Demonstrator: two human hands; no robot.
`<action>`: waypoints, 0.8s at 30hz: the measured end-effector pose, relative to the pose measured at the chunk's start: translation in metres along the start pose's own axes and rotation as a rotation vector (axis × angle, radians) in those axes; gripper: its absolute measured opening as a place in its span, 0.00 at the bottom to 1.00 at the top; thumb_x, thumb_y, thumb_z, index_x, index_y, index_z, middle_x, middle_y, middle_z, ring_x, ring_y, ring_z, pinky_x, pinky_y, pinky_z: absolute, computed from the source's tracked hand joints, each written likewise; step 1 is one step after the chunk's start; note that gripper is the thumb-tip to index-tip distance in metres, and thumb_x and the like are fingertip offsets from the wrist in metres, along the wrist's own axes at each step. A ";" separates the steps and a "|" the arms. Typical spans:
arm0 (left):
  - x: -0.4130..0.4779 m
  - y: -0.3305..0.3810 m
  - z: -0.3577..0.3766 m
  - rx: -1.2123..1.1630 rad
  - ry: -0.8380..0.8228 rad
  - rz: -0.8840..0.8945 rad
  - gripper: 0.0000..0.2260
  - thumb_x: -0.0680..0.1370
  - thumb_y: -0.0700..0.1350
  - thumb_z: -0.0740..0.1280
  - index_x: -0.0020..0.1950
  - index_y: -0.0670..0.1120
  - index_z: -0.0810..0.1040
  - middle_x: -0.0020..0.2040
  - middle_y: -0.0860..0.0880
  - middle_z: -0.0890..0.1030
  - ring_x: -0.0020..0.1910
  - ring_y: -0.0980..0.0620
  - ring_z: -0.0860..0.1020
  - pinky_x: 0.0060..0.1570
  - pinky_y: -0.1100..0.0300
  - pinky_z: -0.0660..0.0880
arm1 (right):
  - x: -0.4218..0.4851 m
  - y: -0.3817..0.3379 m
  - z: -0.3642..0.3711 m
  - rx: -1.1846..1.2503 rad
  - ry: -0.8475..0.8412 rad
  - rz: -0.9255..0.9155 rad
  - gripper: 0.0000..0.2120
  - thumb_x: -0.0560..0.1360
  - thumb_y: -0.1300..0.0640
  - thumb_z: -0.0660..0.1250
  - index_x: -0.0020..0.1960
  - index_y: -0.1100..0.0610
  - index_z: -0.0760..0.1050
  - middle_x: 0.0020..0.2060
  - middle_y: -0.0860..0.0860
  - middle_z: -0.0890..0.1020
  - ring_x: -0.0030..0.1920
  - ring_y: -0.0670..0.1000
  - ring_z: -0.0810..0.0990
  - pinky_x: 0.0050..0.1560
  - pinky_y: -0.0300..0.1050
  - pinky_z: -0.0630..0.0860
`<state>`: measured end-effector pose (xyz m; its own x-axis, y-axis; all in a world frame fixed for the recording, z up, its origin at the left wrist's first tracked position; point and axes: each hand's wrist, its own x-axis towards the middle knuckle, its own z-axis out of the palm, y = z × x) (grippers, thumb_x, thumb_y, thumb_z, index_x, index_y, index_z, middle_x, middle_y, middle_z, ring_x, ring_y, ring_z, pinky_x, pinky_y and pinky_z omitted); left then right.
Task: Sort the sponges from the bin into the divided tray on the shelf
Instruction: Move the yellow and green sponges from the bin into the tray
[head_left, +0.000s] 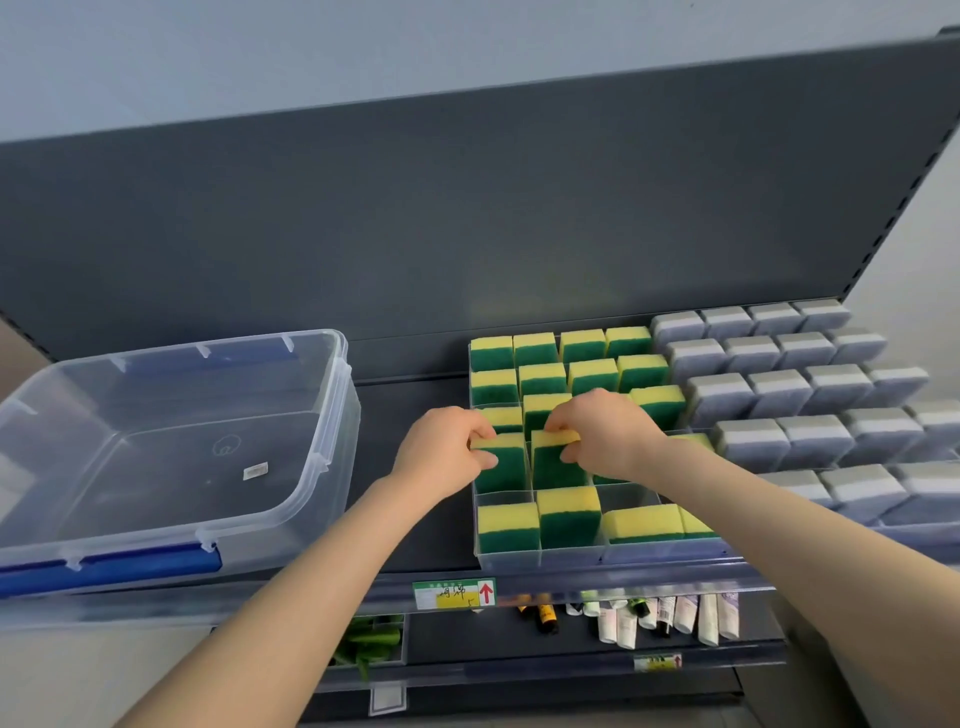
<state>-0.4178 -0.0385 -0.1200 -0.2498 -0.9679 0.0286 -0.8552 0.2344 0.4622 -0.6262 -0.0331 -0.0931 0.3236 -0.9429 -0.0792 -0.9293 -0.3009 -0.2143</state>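
Observation:
A clear divided tray (540, 558) stands on the dark shelf and holds several yellow-and-green sponges set upright in its compartments. My left hand (441, 452) pinches one sponge (506, 467) in the leftmost column, second row from the front. My right hand (605, 434) pinches the neighbouring sponge (550, 470) in the compartment to its right. Both sponges sit partly down in their compartments. The clear plastic bin (171, 452) with blue latches stands at the left and shows only a small label on its floor.
Several grey sponges (810, 400) fill the shelf right of the tray. A price tag with a red arrow (457, 594) hangs on the shelf's front rail. The lower shelf holds tubes (670, 616) and green items (369, 644). A dark back panel rises behind.

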 end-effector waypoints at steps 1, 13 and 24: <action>0.000 0.000 0.002 -0.002 -0.028 -0.004 0.14 0.73 0.48 0.72 0.59 0.52 0.80 0.54 0.53 0.80 0.46 0.57 0.76 0.47 0.63 0.72 | 0.000 -0.001 0.002 -0.015 -0.023 0.001 0.18 0.73 0.57 0.69 0.63 0.51 0.75 0.54 0.50 0.80 0.53 0.52 0.78 0.52 0.44 0.76; -0.008 -0.001 -0.001 -0.025 0.055 0.029 0.18 0.73 0.54 0.70 0.61 0.51 0.78 0.51 0.56 0.78 0.45 0.58 0.76 0.42 0.66 0.70 | -0.003 0.006 0.001 0.008 -0.039 -0.011 0.26 0.72 0.54 0.70 0.69 0.50 0.69 0.61 0.49 0.77 0.60 0.52 0.75 0.59 0.46 0.73; -0.012 -0.002 -0.012 -0.014 0.119 -0.027 0.15 0.75 0.54 0.68 0.60 0.53 0.78 0.51 0.57 0.78 0.44 0.60 0.77 0.42 0.65 0.73 | -0.010 0.011 -0.011 0.070 0.027 -0.025 0.25 0.72 0.53 0.70 0.68 0.50 0.70 0.62 0.48 0.78 0.60 0.50 0.77 0.58 0.45 0.74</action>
<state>-0.4075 -0.0281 -0.1104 -0.1703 -0.9780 0.1207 -0.8543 0.2076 0.4765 -0.6420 -0.0283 -0.0838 0.3405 -0.9391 -0.0468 -0.9060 -0.3144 -0.2835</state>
